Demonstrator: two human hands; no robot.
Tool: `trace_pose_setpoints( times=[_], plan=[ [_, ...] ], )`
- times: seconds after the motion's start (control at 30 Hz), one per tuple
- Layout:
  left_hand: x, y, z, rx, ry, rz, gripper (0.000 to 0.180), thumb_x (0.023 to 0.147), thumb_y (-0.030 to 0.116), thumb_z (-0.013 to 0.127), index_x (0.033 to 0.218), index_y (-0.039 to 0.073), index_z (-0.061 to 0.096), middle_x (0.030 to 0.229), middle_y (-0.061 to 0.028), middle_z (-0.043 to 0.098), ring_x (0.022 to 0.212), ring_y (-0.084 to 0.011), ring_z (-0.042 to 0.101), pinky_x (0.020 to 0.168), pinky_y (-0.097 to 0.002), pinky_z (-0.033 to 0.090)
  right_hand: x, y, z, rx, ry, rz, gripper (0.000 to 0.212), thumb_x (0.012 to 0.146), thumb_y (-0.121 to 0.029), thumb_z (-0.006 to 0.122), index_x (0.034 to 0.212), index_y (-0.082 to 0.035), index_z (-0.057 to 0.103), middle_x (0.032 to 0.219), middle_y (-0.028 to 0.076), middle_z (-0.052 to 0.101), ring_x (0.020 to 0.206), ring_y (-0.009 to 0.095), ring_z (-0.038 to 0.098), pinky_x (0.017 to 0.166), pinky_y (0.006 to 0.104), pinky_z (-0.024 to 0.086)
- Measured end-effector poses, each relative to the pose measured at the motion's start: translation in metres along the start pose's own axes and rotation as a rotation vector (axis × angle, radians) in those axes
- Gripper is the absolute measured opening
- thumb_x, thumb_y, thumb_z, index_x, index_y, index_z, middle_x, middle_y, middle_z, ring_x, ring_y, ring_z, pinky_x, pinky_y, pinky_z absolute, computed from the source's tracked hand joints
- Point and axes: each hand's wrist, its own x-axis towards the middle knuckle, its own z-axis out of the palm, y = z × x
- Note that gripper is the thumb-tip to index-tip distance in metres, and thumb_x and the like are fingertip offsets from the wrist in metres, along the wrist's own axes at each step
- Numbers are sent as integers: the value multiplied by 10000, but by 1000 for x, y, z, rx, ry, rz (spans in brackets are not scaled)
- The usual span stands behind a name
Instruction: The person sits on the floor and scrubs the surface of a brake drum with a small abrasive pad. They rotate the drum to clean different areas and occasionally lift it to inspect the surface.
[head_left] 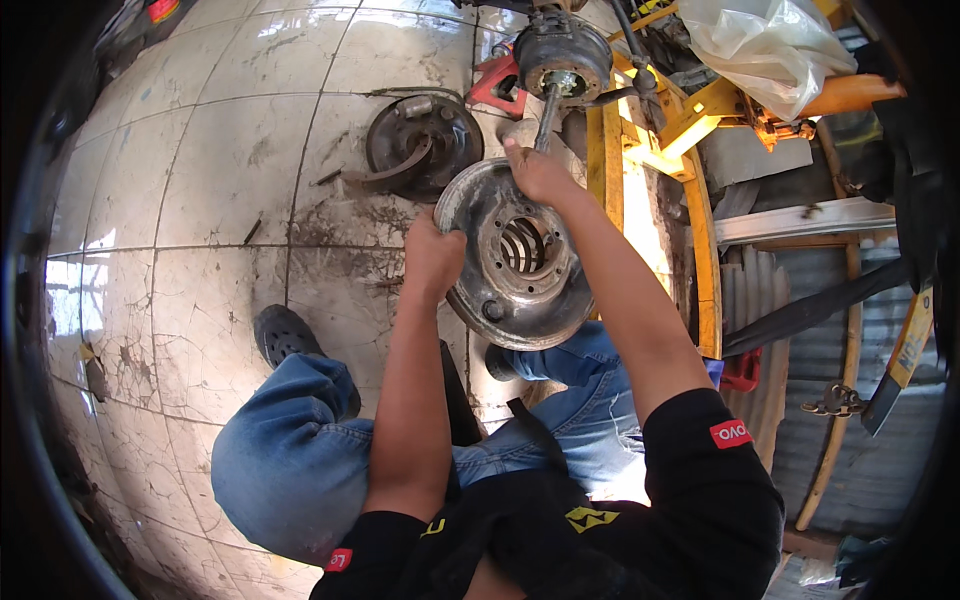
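In front of my knees I hold a round, dark metal brake drum (548,313), tilted on edge, with a large centre hole and a ring of bolt holes. My left hand (432,258) is closed on its left rim. My right hand (541,174) grips the upper rim, thumb showing on top. Through the centre hole, curved metal ridges like coils are visible. Beyond it lies a dark round plate (385,140) with a curved strip across it. A metal shaft (548,118) runs from the hub assembly (540,48) toward my right hand.
A red stand (490,88) is by the hub assembly. Yellow metal framing (706,260) runs along my right, with clear plastic sheeting (765,45) above it. A handsaw (902,355) is at the far right. Cracked, stained tiles (210,180) cover the floor.
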Motion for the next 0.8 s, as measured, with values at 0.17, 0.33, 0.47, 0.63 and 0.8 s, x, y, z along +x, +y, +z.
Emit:
trace_pose_setpoints(
  times=[0.17,0.33,0.47,0.63,0.8],
  plan=[
    [-7,16,-6,32,-34,-64,488,752,-3,549,1230,-99,526,1057,-189,659,902,-239,642,806,-322,493,-14,2,20,36,191,-75,828,980,-595,91,1294,33,529,1296,282,536,1239,424,488,1083,483,336],
    [-9,20,-4,52,-6,-44,493,746,-3,553,1230,-94,526,1050,-189,660,905,-245,643,815,-327,494,-9,-23,-20,23,-133,15,920,952,-632,20,1274,42,558,1348,272,496,1280,418,449,1102,467,313],
    [-4,9,-10,36,13,-80,490,747,-6,549,1228,-94,530,1054,-196,658,919,-251,641,827,-330,490,-39,-31,13,128,315,-236,885,963,-603,3,1308,9,541,1346,259,506,1294,407,439,1118,459,296],
    [-10,17,7,57,26,1,436,747,-6,521,1174,-88,561,1018,-213,674,927,-274,656,842,-330,485,10,-10,-14,130,-107,68,915,962,-611,15,1284,75,528,1389,302,434,1339,433,364,1136,452,251],
    [-2,-1,-2,16,59,-24,403,752,4,516,1141,-81,576,993,-215,682,934,-297,660,859,-336,481,-9,-9,1,259,-40,-30,986,925,-689,28,1280,87,523,1347,336,455,1323,440,389,1121,453,279]
  ],
)
